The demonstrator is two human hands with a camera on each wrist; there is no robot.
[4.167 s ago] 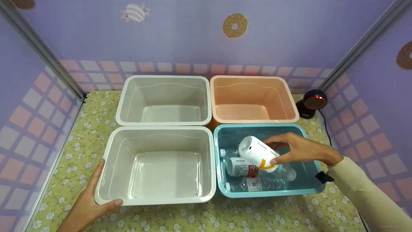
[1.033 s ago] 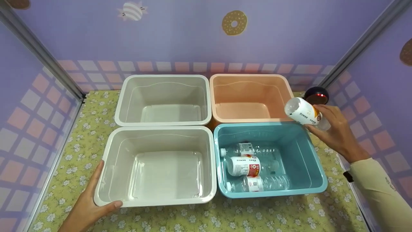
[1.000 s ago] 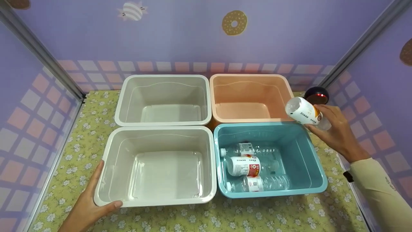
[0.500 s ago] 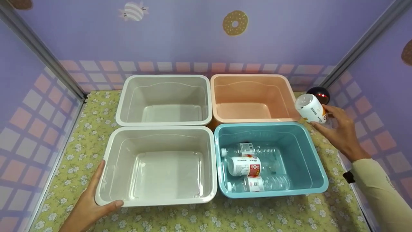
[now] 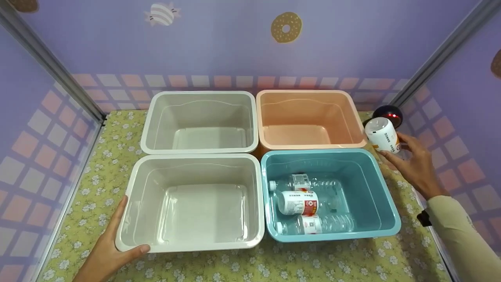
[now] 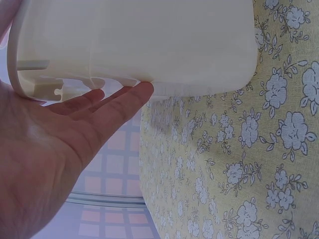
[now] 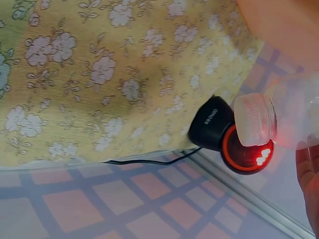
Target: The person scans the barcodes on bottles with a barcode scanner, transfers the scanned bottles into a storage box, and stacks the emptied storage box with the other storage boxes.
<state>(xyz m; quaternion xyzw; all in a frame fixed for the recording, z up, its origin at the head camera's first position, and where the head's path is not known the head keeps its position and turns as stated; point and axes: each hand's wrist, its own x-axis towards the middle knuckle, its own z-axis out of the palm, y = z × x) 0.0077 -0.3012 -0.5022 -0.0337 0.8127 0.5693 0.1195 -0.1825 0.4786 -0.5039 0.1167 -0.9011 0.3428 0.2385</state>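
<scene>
My right hand (image 5: 417, 166) grips a white-labelled clear plastic bottle (image 5: 381, 135) between thumb and fingers, beyond the blue bin's back right corner. The bottle's base faces up toward the head camera. In the right wrist view its capped end (image 7: 251, 119) overlaps a black scanner (image 7: 207, 122) with red lights lit. At the front left corner of the near grey bin (image 5: 195, 247), my left hand (image 5: 107, 248) rests with its thumb on the front rim. Its fingers (image 6: 124, 104) lie fairly straight against the outer wall in the left wrist view.
The blue bin (image 5: 332, 236) contains several clear bottles, among them a white-and-red labelled bottle (image 5: 299, 202). Behind stand another grey bin (image 5: 199, 150) and a peach bin (image 5: 313, 147). A cable (image 7: 149, 162) runs from the scanner along the table's edge. Patterned walls enclose the floral-covered table.
My right hand has lifted the bottle out of the blue bin and carried it back and right to the scanner, lately tilting it more upright. My left hand stays at the bin's corner.
</scene>
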